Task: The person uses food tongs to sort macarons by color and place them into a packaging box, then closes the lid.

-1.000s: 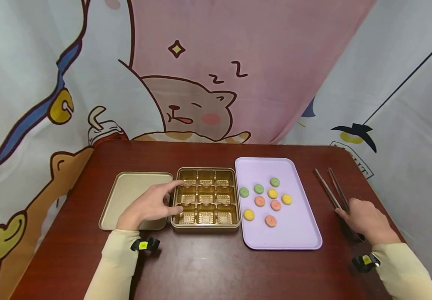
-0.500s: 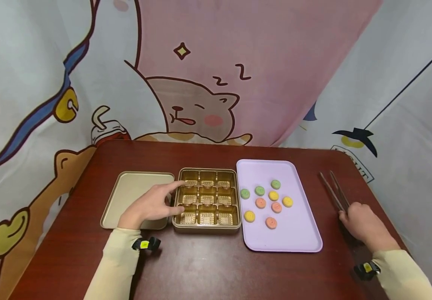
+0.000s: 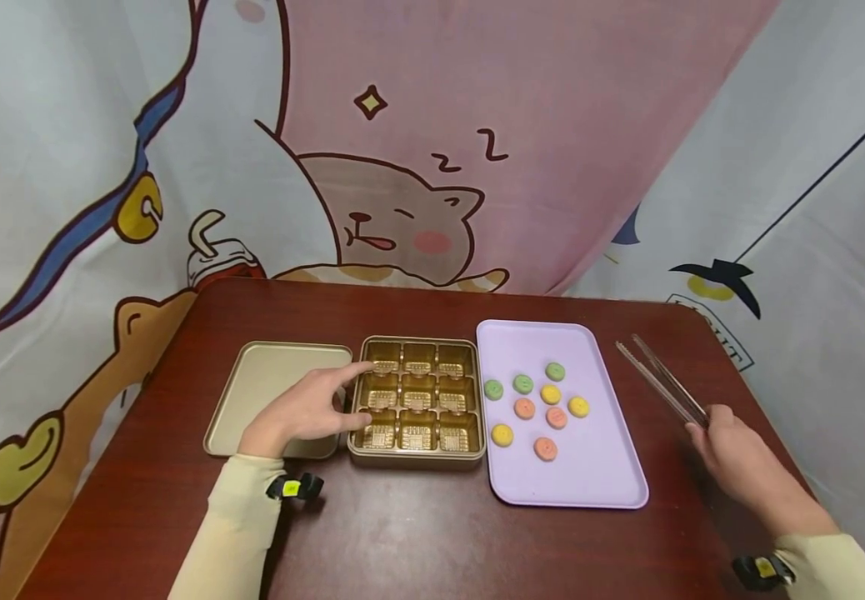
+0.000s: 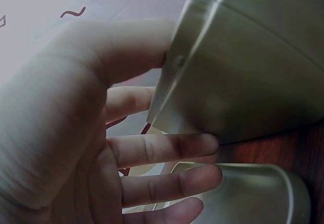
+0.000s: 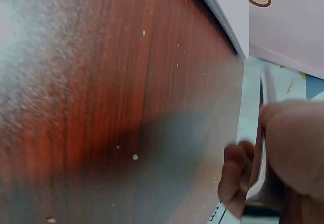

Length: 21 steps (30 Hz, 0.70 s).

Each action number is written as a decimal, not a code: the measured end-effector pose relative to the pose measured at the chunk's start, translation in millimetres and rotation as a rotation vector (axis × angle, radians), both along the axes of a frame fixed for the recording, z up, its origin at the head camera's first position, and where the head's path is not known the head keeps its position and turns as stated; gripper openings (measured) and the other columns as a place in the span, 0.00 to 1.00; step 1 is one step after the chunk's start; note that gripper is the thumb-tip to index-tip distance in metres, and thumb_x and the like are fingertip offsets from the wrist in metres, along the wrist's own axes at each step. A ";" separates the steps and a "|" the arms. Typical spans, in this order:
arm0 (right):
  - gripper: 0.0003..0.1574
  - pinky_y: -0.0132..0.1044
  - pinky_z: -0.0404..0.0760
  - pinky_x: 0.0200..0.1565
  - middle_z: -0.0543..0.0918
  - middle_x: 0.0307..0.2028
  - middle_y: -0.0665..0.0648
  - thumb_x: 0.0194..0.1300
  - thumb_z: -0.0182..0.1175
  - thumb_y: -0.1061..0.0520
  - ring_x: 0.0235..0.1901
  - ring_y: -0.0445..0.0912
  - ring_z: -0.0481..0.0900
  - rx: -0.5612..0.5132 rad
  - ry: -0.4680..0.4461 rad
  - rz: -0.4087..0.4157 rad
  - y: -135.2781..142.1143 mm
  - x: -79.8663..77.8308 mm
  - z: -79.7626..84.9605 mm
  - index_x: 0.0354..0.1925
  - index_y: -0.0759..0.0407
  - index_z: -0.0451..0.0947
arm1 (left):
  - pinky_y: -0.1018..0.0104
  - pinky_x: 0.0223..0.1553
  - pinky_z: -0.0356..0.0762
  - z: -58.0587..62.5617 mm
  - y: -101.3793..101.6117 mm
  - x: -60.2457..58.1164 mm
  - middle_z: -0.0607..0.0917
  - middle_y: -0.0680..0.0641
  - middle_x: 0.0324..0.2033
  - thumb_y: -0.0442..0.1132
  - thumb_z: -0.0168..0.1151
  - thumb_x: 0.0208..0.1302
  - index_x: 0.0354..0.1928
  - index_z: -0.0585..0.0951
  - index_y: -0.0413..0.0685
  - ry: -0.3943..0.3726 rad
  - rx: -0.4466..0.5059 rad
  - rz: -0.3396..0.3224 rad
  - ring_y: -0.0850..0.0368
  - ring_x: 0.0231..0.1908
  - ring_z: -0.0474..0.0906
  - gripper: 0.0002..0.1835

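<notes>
My left hand (image 3: 305, 412) rests at the left side of a gold tin (image 3: 417, 457), thumb and index finger spread apart over its rim. In the left wrist view the other fingers (image 4: 167, 148) extend fairly straight, the middle one against or close to the tin's outer wall. A gold insert with several compartments sits inside the tin. On the right, my right hand (image 3: 747, 462) grips metal tongs (image 3: 661, 379), their tips apart and pointing toward the far side. The right wrist view shows the tongs (image 5: 260, 176) blurred between thumb and fingers.
A lilac tray (image 3: 567, 483) holds several green, yellow and pink button-shaped pieces (image 3: 550, 394) right of the tin. The flat gold lid (image 3: 271, 367) lies to the left, partly behind my left hand. A printed curtain (image 3: 590, 125) hangs behind the wooden table (image 3: 417, 533).
My right hand has raised the tongs, and their tips have swung left toward the tray. My left hand stays on the tin. The head view has shifted slightly.
</notes>
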State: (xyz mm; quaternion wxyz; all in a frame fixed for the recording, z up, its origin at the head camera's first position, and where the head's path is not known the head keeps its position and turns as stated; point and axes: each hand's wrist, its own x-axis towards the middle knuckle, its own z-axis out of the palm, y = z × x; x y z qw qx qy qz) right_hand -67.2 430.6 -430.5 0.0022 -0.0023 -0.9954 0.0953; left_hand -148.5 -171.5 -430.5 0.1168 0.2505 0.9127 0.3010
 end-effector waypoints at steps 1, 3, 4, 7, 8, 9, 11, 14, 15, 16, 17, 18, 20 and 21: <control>0.23 0.54 0.78 0.27 0.74 0.29 0.70 0.78 0.57 0.62 0.27 0.58 0.76 -0.020 -0.005 0.020 -2.5 1.3 1.0 0.49 0.83 0.59 | 0.38 0.67 0.71 0.3 0.0 0.1 0.77 0.40 0.70 0.52 0.74 0.63 0.81 0.65 0.54 -0.002 0.000 0.001 0.42 0.63 0.78 0.46; 0.26 0.53 0.79 0.29 0.76 0.32 0.70 0.77 0.59 0.63 0.30 0.57 0.77 -0.038 0.000 0.069 -7.6 3.8 1.9 0.54 0.83 0.58 | 0.38 0.67 0.72 0.7 0.0 0.2 0.77 0.40 0.70 0.52 0.74 0.63 0.80 0.65 0.54 -0.004 -0.003 0.003 0.42 0.63 0.79 0.46; 0.26 0.51 0.79 0.29 0.76 0.33 0.69 0.77 0.59 0.63 0.30 0.56 0.77 -0.046 0.000 0.085 -10.3 5.3 1.9 0.55 0.83 0.57 | 0.38 0.66 0.72 0.8 0.1 0.2 0.77 0.40 0.70 0.51 0.74 0.63 0.80 0.65 0.54 -0.005 -0.002 0.004 0.43 0.61 0.80 0.46; 0.27 0.49 0.79 0.29 0.77 0.34 0.67 0.77 0.59 0.63 0.31 0.54 0.77 -0.067 0.007 0.118 -18.0 9.2 2.9 0.58 0.81 0.57 | 0.38 0.66 0.73 0.7 0.1 0.4 0.78 0.40 0.70 0.52 0.74 0.63 0.80 0.65 0.54 -0.007 -0.003 0.005 0.44 0.60 0.80 0.46; 0.27 0.48 0.78 0.29 0.77 0.34 0.65 0.77 0.59 0.63 0.31 0.53 0.77 -0.074 0.010 0.127 -20.1 10.2 3.3 0.58 0.80 0.58 | 0.38 0.66 0.73 0.6 0.0 0.4 0.78 0.40 0.70 0.52 0.74 0.63 0.81 0.65 0.54 -0.008 -0.004 0.004 0.44 0.60 0.80 0.46; 0.27 0.46 0.78 0.28 0.77 0.34 0.64 0.77 0.60 0.62 0.31 0.52 0.77 -0.077 0.013 0.132 -22.0 11.2 3.7 0.59 0.79 0.58 | 0.38 0.66 0.72 0.5 0.0 0.4 0.78 0.40 0.70 0.52 0.74 0.63 0.81 0.65 0.54 -0.009 -0.004 0.004 0.43 0.60 0.80 0.46; 0.27 0.42 0.75 0.27 0.75 0.33 0.61 0.76 0.60 0.60 0.30 0.50 0.75 -0.093 0.016 0.136 -25.2 13.2 4.8 0.59 0.77 0.59 | 0.38 0.67 0.72 0.1 -0.2 0.4 0.77 0.40 0.70 0.52 0.74 0.63 0.81 0.65 0.54 -0.009 -0.004 0.003 0.42 0.63 0.78 0.46; 0.28 0.40 0.73 0.27 0.75 0.32 0.58 0.76 0.60 0.57 0.29 0.48 0.74 -0.105 0.003 0.118 -27.5 15.7 6.9 0.59 0.75 0.60 | 0.38 0.67 0.71 -0.4 -0.2 0.2 0.77 0.40 0.70 0.52 0.74 0.63 0.81 0.65 0.54 -0.009 -0.003 0.001 0.41 0.65 0.78 0.46; 0.28 0.40 0.72 0.27 0.75 0.31 0.57 0.76 0.61 0.55 0.28 0.48 0.74 -0.102 -0.004 0.108 -27.3 16.7 7.2 0.58 0.74 0.61 | 0.38 0.67 0.71 -0.7 -0.3 0.1 0.77 0.40 0.70 0.52 0.74 0.63 0.81 0.65 0.54 -0.008 -0.002 0.001 0.42 0.64 0.78 0.46; 0.29 0.41 0.73 0.28 0.75 0.31 0.57 0.76 0.62 0.53 0.28 0.48 0.74 -0.102 -0.017 0.096 -27.0 17.3 7.8 0.58 0.73 0.62 | 0.38 0.67 0.71 -0.8 -0.3 0.0 0.77 0.40 0.70 0.52 0.74 0.63 0.81 0.65 0.54 -0.008 -0.001 -0.001 0.42 0.64 0.78 0.46; 0.30 0.42 0.73 0.28 0.76 0.30 0.57 0.76 0.62 0.50 0.29 0.49 0.74 -0.099 -0.030 0.088 -26.3 18.1 8.3 0.58 0.72 0.63 | 0.38 0.68 0.71 -1.0 -0.3 -0.2 0.77 0.40 0.70 0.52 0.74 0.63 0.81 0.65 0.54 -0.007 -0.001 -0.002 0.42 0.64 0.78 0.46; 0.31 0.42 0.73 0.28 0.76 0.30 0.56 0.76 0.62 0.48 0.29 0.48 0.74 -0.088 -0.042 0.080 -25.4 19.0 8.6 0.57 0.70 0.63 | 0.38 0.67 0.71 -1.2 -0.3 -0.5 0.77 0.40 0.70 0.52 0.74 0.63 0.81 0.65 0.54 -0.006 0.000 -0.002 0.42 0.64 0.78 0.46; 0.31 0.42 0.71 0.28 0.75 0.27 0.53 0.75 0.64 0.43 0.28 0.47 0.73 -0.068 -0.050 0.080 -22.4 21.2 8.6 0.56 0.66 0.66 | 0.38 0.67 0.71 -1.4 -0.4 -1.0 0.77 0.39 0.70 0.52 0.74 0.63 0.81 0.65 0.54 -0.005 0.002 -0.004 0.43 0.63 0.79 0.46; 0.30 0.41 0.70 0.28 0.73 0.26 0.51 0.75 0.64 0.42 0.27 0.47 0.73 -0.063 -0.051 0.086 -20.9 22.5 8.4 0.55 0.63 0.67 | 0.38 0.67 0.72 -1.5 -0.5 -1.2 0.77 0.39 0.70 0.52 0.74 0.63 0.81 0.65 0.54 -0.006 0.002 -0.005 0.43 0.62 0.79 0.46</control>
